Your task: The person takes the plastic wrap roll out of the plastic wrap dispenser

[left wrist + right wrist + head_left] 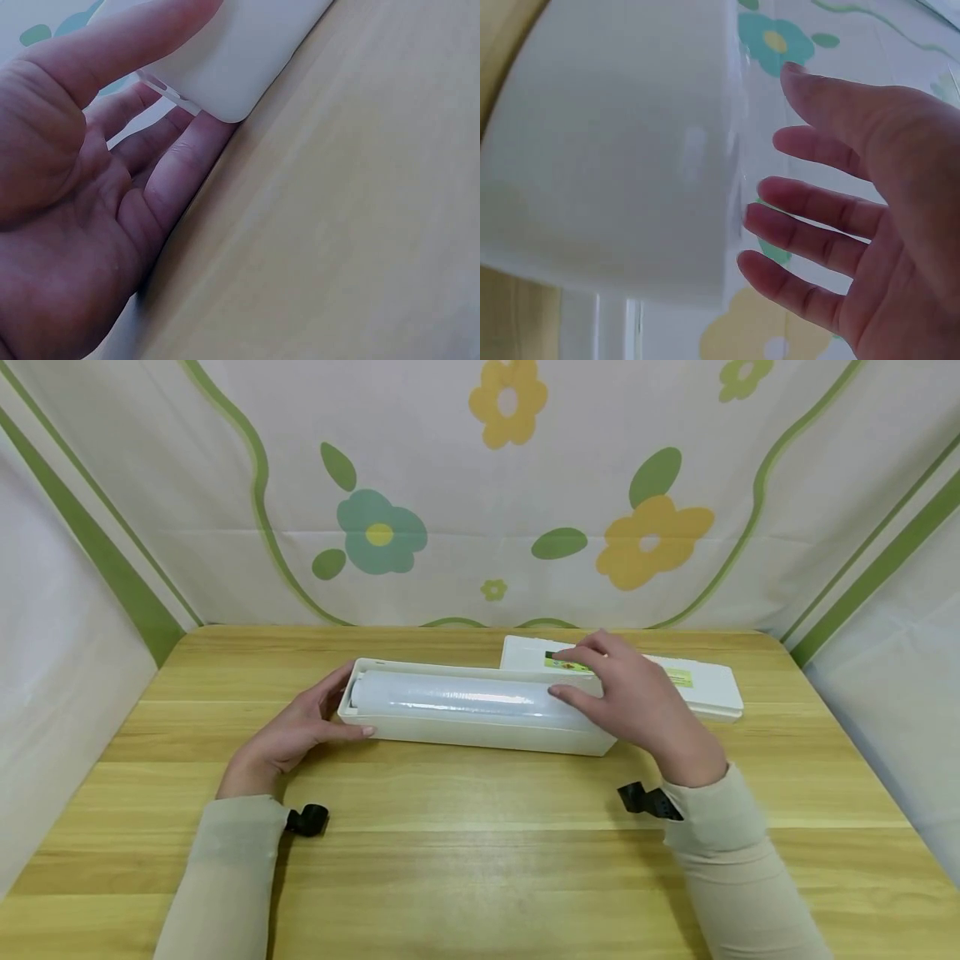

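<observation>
From above, a long white tray (pixel 480 735) lies across the middle of the wooden table (pixel 480 860), with a roll of clear film (pixel 457 697) lying in it. The left hand (pixel 296 731) cups the tray's left end, thumb along the near wall, fingers loosely spread around the end. The right hand (pixel 637 702) hovers over the tray's right end, fingers straight and apart; I cannot tell whether they touch the roll. Just beyond it, on the far right, lies a flat white lid (pixel 705 685) with a green label.

At the left wrist, the left hand (pixel 82 187) shows its thumb on the tray (pixel 240 60) and its fingers under the corner.

At the right wrist, the right hand (pixel 870 217) is spread, holding nothing, just beside the tray's (pixel 607 150) end.
</observation>
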`<state>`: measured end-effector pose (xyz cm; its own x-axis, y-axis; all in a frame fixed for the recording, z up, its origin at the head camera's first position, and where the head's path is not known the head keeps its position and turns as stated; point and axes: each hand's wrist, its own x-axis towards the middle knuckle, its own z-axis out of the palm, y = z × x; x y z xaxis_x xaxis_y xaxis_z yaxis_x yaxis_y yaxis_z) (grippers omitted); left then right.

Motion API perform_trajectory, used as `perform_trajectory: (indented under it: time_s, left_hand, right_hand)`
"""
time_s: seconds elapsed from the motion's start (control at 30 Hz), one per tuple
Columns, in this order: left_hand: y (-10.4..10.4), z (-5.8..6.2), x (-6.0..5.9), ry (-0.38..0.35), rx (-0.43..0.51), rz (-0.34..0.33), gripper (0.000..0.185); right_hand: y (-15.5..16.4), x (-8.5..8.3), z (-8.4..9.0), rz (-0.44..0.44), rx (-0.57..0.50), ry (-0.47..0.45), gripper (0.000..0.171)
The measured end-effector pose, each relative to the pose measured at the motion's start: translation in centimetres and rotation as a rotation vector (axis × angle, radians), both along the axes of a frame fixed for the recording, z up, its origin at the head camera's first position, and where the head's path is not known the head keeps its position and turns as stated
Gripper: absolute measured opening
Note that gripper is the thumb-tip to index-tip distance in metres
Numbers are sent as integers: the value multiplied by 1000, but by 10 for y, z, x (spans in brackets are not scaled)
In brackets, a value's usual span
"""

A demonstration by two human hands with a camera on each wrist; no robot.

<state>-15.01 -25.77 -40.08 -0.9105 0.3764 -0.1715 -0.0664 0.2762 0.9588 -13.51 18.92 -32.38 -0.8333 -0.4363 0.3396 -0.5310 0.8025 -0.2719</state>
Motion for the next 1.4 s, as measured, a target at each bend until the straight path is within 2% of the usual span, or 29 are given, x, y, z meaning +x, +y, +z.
perform_trajectory:
  time_s: [0.17, 0.37, 0.67, 0.93, 1.17, 1.4]
  left_hand:
    - [0, -1, -1, 2, -1, -2, 109]
    - [0, 0, 0, 1, -1, 1, 109]
    - [0, 2, 1, -14, 7, 12, 109]
    - [0, 3, 2, -11, 14, 7, 108]
    - [1, 4, 2, -12, 12, 10, 108]
    - [1, 3, 3, -6, 10, 3, 107]
  right_hand:
    - [-11, 2, -6, 37, 67, -6, 43]
    - [-17, 1, -11, 57, 95, -67, 51]
    - [-22, 2, -13, 22, 134, -113, 63]
    - [-24, 3, -12, 31, 169, -151, 69]
    - [-26, 2, -10, 54, 168, -168, 66]
    - [-21, 1, -18, 89, 182, -160, 65]
